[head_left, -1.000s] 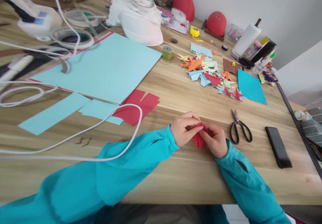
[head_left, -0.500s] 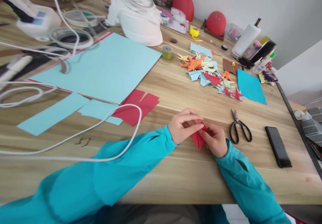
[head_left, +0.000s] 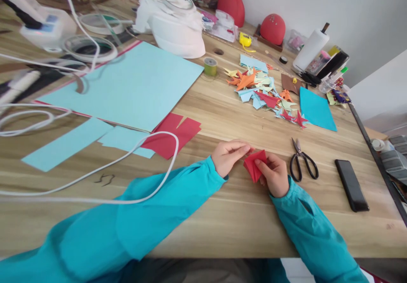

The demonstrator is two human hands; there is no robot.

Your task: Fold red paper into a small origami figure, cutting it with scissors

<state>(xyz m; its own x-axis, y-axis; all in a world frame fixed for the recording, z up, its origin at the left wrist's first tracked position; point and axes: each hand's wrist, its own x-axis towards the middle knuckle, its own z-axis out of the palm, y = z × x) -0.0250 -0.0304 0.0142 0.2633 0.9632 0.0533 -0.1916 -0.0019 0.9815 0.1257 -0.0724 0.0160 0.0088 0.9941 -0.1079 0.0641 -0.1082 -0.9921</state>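
Note:
A small folded piece of red paper [head_left: 253,167] is pinched in my right hand [head_left: 274,173], the thumb lying across its front. Just left of it is my left hand [head_left: 230,154], fingers stretched out toward the paper and holding nothing that I can see. Its fingertips come close to the paper's upper left edge; whether they touch it I cannot tell. Black-handled scissors [head_left: 298,155] lie to the right of my right hand. Cut red paper pieces [head_left: 178,132] rest on the table to the left.
Folded paper shapes [head_left: 254,85] in several colours are heaped farther back, beside a blue paper sheet [head_left: 318,110]. A phone [head_left: 352,185] lies at the right. Large light-blue sheets [head_left: 133,83] and a looping white cable [head_left: 159,185] occupy the left. A thread spool [head_left: 210,66] stands behind.
My left hand has let go of the red paper and drawn slightly left. The paper, now in my right hand alone, has turned and shows a wider face.

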